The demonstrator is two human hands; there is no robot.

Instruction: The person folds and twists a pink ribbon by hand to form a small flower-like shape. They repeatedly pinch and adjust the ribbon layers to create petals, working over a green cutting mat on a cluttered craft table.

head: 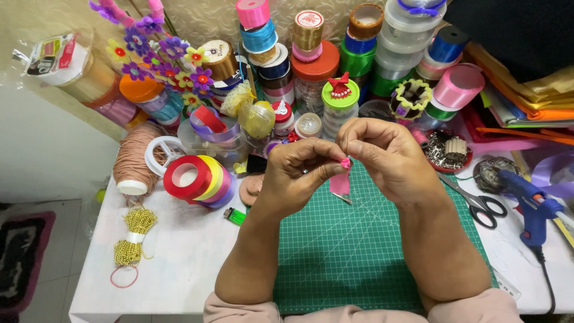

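Both hands raised together above the green cutting mat, at the centre of the view. Left hand curled, thumb and forefinger pinched on the top of a small pink ribbon piece; right hand closed on the same piece from 3 o'clock, fingertips meeting at its gathered top. Ribbon piece hanging down between the two hands, a thin needle-like tip showing just below it, too small to identify. At 9 o'clock of the hands, a stack of ribbon rolls in red, yellow and pink lying on the white table; further at 9, a spool of beige cord. At 8 o'clock, a bundle of gold bead chain. At 3 o'clock, black-handled scissors just off the mat's edge, and beyond them a blue glue gun. At 12 o'clock, many stacked ribbon spools and lidded jars, well apart from the hands.
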